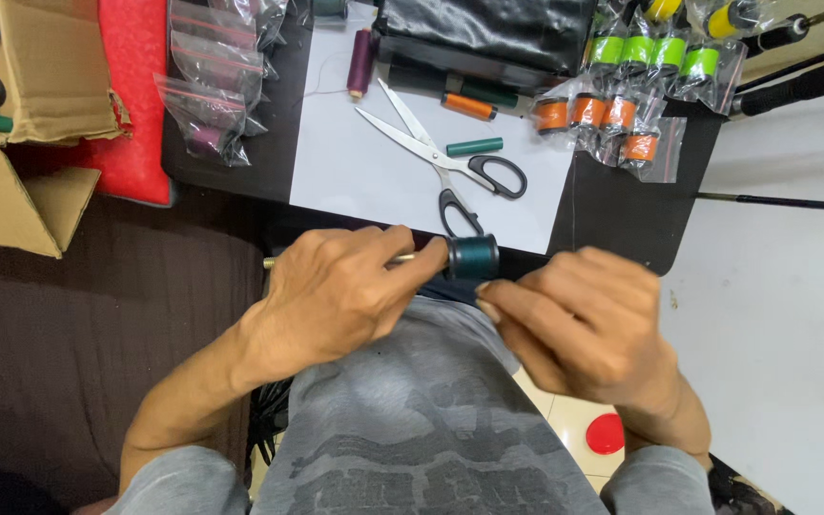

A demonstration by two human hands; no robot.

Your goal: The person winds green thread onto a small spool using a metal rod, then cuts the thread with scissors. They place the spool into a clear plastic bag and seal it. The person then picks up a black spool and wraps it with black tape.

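The left hand [340, 286] pinches a thin brass-coloured rod [402, 257] carrying a dark teal thread spool [472, 257], which the right hand [579, 324] fingertips pinch; steady, level holding seems best.

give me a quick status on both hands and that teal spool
Left hand grip on thin rod carrying dark teal thread spool. Right hand fingertips pinched just below spool. Scissors lie open on white sheet beyond, apart.

The person wears a grey T-shirt with a darker grey patchy print on the front. The sleeves are short and grey. Both arms are bare, with no rings or watch.
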